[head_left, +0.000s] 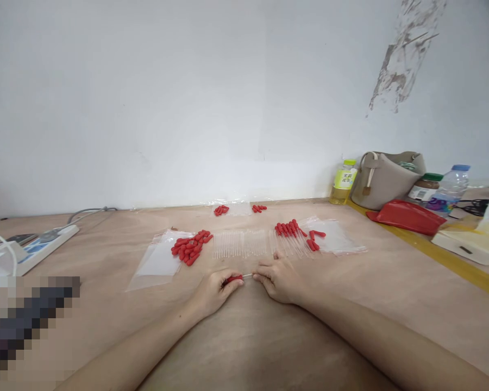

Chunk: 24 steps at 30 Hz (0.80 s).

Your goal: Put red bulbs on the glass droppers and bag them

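My left hand (217, 293) is closed around a red rubber bulb (235, 278). Out of the bulb's right end comes a thin clear tube (248, 276), pinched at its other end by the fingers of my right hand (283, 279). Beyond my hands lies a row of clear thin tubes (240, 244). Right of that row, several tubes with red bulbs on their ends, finished droppers by their look (287, 228), lie side by side. A heap of loose red bulbs (190, 248) rests left of the row, partly on a clear plastic bag (158, 259).
Another plastic bag (344, 237) with red bulbs beside it lies at right. Small red bulb groups (221, 210) sit near the wall. A power strip (49, 247) is at left. A tea bottle (343, 182), grey bag (385, 182) and red pouch (411, 218) stand far right.
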### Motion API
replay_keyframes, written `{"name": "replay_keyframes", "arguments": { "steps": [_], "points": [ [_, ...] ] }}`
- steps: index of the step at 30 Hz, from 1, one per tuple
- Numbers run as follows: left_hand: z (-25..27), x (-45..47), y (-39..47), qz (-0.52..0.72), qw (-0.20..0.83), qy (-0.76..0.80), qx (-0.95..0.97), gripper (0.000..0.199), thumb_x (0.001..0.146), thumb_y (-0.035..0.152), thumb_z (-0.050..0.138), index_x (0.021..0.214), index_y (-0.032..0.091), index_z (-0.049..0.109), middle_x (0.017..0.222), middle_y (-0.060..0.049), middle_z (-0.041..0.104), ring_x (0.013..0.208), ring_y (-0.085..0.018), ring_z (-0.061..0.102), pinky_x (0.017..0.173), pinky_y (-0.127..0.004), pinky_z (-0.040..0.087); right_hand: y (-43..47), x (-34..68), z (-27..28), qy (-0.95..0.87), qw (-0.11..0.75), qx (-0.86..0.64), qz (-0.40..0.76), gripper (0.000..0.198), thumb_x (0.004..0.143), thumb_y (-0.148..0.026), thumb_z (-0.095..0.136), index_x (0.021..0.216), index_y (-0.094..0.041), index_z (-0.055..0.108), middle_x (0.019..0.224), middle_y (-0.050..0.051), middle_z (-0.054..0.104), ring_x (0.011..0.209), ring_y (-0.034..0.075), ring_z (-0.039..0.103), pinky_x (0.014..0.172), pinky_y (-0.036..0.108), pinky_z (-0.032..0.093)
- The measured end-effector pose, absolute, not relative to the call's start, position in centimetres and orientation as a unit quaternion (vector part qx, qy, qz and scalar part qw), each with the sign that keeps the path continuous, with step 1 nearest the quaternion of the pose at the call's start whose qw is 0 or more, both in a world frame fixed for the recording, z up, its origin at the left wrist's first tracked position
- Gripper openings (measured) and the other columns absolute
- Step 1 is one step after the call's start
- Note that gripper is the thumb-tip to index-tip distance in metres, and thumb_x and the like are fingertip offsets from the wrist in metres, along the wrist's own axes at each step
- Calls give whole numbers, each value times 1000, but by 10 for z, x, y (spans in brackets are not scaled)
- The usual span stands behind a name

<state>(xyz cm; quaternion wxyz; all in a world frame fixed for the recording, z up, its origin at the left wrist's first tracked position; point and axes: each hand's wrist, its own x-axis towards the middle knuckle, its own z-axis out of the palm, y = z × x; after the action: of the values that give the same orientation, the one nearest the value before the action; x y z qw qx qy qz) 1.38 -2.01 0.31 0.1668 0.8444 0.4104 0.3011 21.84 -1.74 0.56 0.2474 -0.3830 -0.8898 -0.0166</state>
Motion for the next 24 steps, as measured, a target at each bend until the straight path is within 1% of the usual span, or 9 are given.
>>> {"name": "replay_keyframes", "arguments": {
  "steps": [8,13,16,18,20,21,22,23,24],
  "points": [
    [3,13,-23,298,160,384,859,17,83,28,47,82,17,60,71,0,60,65,-13,54,60,-22,40,-18,213,4,-896,231,-373,66,24,85,-23,38,70,-20,57,66,-2,63,60,10,51,70,27,26],
    [3,14,-21,294,151,383,863,18,84,29,45,84,17,60,73,-2,60,67,-14,54,61,-23,41,-17,209,7,-896,228,-374,76,26,86,-24,37,69,-18,56,66,-2,62,59,9,50,69,27,27],
    [6,13,-19,316,143,389,854,18,84,29,45,85,18,60,75,-2,61,70,-14,55,64,-24,43,-18,207,13,-896,220,-381,55,27,87,-25,35,73,-17,57,71,1,62,65,11,51,71,27,28],
    [10,9,-18,322,130,378,858,17,83,29,48,93,20,58,84,-2,61,77,-15,55,69,-25,43,-20,208,18,-902,216,-374,15,25,85,-26,37,76,-17,59,77,3,61,73,14,51,72,29,28],
    [13,4,-16,327,103,383,858,31,78,32,55,106,21,52,96,-3,59,85,-17,54,73,-27,43,-19,213,22,-899,223,-377,-11,23,84,-25,39,77,-17,60,81,5,59,77,15,50,70,28,30],
    [14,2,-16,328,89,393,855,37,76,34,57,109,21,49,97,-4,57,85,-17,53,72,-27,43,-17,217,23,-891,234,-388,-11,23,84,-24,39,77,-17,60,81,5,58,76,14,50,69,26,31],
    [14,-1,-15,323,80,404,852,36,75,35,57,108,20,50,94,-4,57,81,-17,53,68,-26,43,-12,223,25,-877,250,-410,-3,24,84,-22,39,76,-16,60,80,5,58,74,14,50,66,25,32],
    [14,-4,-14,312,77,413,852,28,76,34,55,100,19,53,86,-3,57,74,-15,53,63,-25,42,-6,229,28,-857,269,-439,9,24,84,-21,38,75,-16,60,79,5,57,72,13,50,64,24,33],
    [13,-5,-13,298,78,417,855,18,78,33,51,89,18,55,77,-1,55,66,-14,51,58,-23,40,2,237,30,-833,289,-472,21,25,83,-20,38,74,-15,60,77,5,57,70,13,51,63,23,33]
  ]
}}
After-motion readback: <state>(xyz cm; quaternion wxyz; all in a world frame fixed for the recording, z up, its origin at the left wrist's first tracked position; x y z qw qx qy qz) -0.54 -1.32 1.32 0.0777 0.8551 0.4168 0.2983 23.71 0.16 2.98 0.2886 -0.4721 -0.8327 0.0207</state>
